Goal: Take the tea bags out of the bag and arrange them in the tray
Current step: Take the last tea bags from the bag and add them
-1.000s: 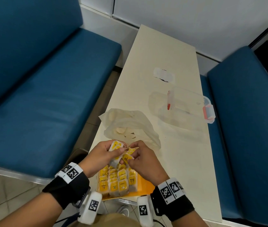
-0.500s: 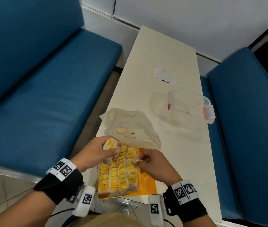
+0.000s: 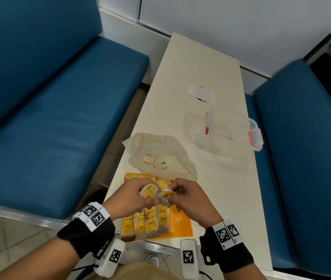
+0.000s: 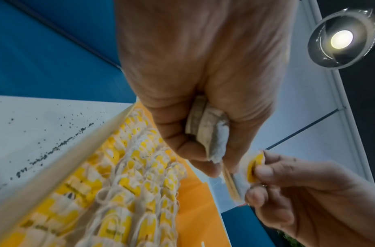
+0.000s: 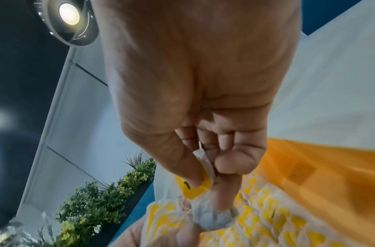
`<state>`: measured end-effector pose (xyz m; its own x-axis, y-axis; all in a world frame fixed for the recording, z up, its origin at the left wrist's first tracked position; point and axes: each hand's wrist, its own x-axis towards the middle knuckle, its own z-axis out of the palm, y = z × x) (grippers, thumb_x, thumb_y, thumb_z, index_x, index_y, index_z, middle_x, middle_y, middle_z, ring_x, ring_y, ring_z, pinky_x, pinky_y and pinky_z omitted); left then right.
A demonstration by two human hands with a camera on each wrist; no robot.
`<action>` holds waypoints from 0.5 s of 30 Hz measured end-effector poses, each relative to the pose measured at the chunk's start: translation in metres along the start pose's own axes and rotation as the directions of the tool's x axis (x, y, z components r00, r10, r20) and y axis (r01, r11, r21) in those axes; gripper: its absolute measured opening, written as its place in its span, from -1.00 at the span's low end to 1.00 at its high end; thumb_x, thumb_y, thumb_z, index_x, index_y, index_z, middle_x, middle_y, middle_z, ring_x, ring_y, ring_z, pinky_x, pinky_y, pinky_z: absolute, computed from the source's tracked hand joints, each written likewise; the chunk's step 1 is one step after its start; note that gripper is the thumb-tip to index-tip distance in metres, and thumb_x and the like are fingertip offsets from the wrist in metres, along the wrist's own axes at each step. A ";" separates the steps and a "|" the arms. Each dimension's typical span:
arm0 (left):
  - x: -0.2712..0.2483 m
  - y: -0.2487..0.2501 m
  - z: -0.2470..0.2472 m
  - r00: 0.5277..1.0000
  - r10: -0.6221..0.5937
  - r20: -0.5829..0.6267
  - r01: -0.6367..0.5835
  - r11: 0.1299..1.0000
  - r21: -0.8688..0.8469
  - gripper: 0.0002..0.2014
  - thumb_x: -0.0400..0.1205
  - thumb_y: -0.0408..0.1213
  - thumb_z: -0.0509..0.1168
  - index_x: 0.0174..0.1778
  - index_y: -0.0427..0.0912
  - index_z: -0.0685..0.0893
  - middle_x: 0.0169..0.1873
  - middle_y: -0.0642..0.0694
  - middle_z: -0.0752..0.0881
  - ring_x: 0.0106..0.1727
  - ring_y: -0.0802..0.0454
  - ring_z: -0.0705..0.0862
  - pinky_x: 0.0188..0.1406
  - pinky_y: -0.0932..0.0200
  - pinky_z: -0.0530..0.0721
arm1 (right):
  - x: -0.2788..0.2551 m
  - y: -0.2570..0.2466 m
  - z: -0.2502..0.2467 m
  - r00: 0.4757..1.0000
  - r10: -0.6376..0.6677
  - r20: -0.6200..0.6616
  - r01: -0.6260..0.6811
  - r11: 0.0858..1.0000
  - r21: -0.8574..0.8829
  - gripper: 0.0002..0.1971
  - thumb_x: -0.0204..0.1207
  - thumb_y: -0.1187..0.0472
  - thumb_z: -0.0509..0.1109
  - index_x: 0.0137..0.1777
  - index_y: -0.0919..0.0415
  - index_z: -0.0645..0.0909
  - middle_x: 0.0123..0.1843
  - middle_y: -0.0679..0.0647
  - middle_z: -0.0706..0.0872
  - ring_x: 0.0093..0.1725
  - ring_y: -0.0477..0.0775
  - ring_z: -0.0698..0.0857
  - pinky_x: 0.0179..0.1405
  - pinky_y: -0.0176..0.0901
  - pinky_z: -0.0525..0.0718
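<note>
Both hands pinch tea bags: left hand (image 3: 132, 196), right hand (image 3: 188, 197), above tray (image 3: 182, 227).

The tray (image 3: 181, 225) is orange. The tea bags (image 3: 149, 226) are white with yellow tags bearing dark print. The bag (image 3: 160, 156) is translucent cream. The table (image 3: 197, 63) is cream, speckled with dark crumbs. Both benches (image 3: 59, 118) are blue. The clear box (image 3: 229, 128) has red clips. The wristbands (image 3: 85, 235) are black, carrying black-and-white square markers.
</note>
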<state>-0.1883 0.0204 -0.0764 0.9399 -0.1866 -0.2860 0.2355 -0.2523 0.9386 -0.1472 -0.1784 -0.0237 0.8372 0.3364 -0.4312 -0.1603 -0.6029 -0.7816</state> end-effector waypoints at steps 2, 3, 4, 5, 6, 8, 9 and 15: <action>0.001 -0.003 -0.007 0.999 -0.005 -0.054 0.007 1.000 0.025 -0.86 0.56 -0.26 0.59 -0.06 0.04 0.80 -0.28 -0.02 0.84 -0.33 0.12 0.80 -0.40 0.14 0.76 | 0.001 0.007 -0.005 1.000 0.004 0.004 -0.003 0.994 -0.110 -0.88 0.46 0.41 0.42 -0.17 0.18 0.62 -0.27 0.28 0.78 -0.32 0.03 0.80 -0.38 -0.18 0.60; 0.001 -0.005 -0.011 0.995 -0.014 -0.101 0.019 0.999 0.042 -0.86 0.57 -0.27 0.58 -0.07 0.06 0.80 -0.30 0.06 0.84 -0.36 0.19 0.78 -0.42 0.21 0.73 | 0.001 0.010 -0.007 1.000 0.011 0.019 -0.007 0.978 -0.207 -0.83 0.45 0.38 0.43 -0.20 0.07 0.61 -0.28 0.19 0.76 -0.30 0.00 0.78 -0.34 -0.20 0.60; 0.001 -0.007 -0.015 0.989 -0.023 -0.148 0.032 0.998 0.060 -0.87 0.58 -0.26 0.57 -0.07 0.08 0.80 -0.35 0.14 0.83 -0.41 0.26 0.75 -0.45 0.30 0.68 | 0.001 0.013 -0.009 0.998 0.030 0.052 -0.012 0.951 -0.310 -0.79 0.43 0.35 0.42 -0.22 -0.02 0.59 -0.28 0.08 0.72 -0.27 -0.03 0.73 -0.31 -0.24 0.59; 0.000 -0.010 -0.018 0.982 -0.029 -0.185 0.043 0.996 0.072 -0.87 0.59 -0.25 0.57 -0.07 0.10 0.80 -0.39 0.22 0.80 -0.44 0.30 0.71 -0.45 0.36 0.62 | 0.000 0.016 -0.009 0.994 0.058 0.097 -0.015 0.918 -0.397 -0.79 0.43 0.33 0.42 -0.21 -0.04 0.58 -0.25 0.00 0.69 -0.23 -0.05 0.69 -0.30 -0.27 0.58; -0.001 -0.013 -0.022 0.976 -0.033 -0.215 0.051 0.996 0.079 -0.87 0.60 -0.23 0.56 -0.07 0.12 0.80 -0.40 0.27 0.79 -0.45 0.32 0.70 -0.44 0.37 0.60 | -0.001 0.018 -0.008 0.986 0.088 0.139 -0.015 0.887 -0.461 -0.82 0.43 0.32 0.41 -0.15 -0.03 0.60 -0.19 -0.04 0.67 -0.16 -0.06 0.67 -0.27 -0.28 0.56; -0.003 -0.020 -0.029 0.966 -0.034 -0.255 0.060 0.994 0.096 -0.87 0.60 -0.20 0.56 -0.04 0.14 0.81 -0.35 0.33 0.79 -0.38 0.32 0.74 -0.39 0.32 0.63 | -0.002 0.023 -0.002 0.968 0.149 0.201 -0.019 0.845 -0.534 -0.81 0.46 0.31 0.38 0.03 0.05 0.67 -0.05 -0.05 0.66 0.03 -0.02 0.68 -0.18 -0.28 0.58; -0.004 -0.022 -0.032 0.964 -0.033 -0.266 0.064 0.992 0.110 -0.88 0.60 -0.19 0.56 -0.03 0.15 0.82 -0.31 0.34 0.80 -0.35 0.32 0.75 -0.38 0.32 0.64 | -0.001 0.026 0.002 0.958 0.183 0.220 -0.031 0.829 -0.558 -0.76 0.47 0.32 0.36 0.11 0.09 0.68 0.02 -0.03 0.65 0.10 0.01 0.69 -0.12 -0.25 0.60; -0.012 -0.029 -0.037 0.972 -0.076 -0.223 0.112 0.982 0.154 -0.90 0.59 -0.21 0.56 -0.06 0.09 0.83 -0.34 0.27 0.81 -0.45 0.28 0.74 -0.47 0.37 0.62 | 0.011 0.036 0.024 0.910 0.312 0.272 -0.066 0.757 -0.650 -0.64 0.54 0.38 0.28 0.31 0.13 0.63 0.40 0.11 0.62 0.29 0.15 0.69 0.02 -0.18 0.61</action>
<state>-0.1978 0.0653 -0.0932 0.9507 0.0493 -0.3060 0.2982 -0.4144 0.8598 -0.1569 -0.1789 -0.0673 0.5701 0.3145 -0.7590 0.1630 -0.9488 -0.2707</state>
